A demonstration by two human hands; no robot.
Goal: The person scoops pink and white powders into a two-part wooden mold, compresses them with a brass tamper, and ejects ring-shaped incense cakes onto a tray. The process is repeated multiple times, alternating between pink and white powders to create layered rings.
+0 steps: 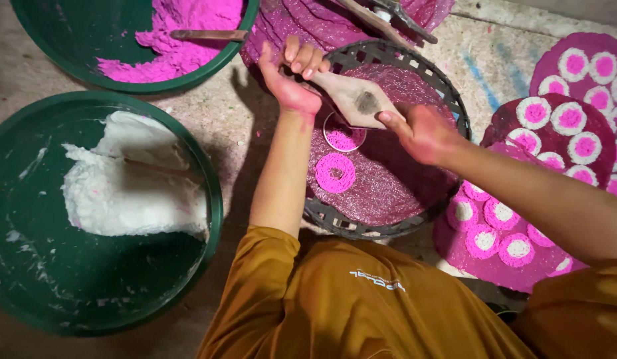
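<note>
We see two green basins: the far one holds pink powder, the near one white paste. Our left hand and right hand both grip one pale wooden paddle, dark-smudged, above the woven tray, over a ring mould beside one pink ring.

A large green basin of white paste is seen at the left, with a stick laid in the paste. A second green basin, holding bright pink powder and a wooden-handled tool, is set above it. At the right, dark purple sheets dotted with pink-and-white discs are spread over the speckled floor.
</note>
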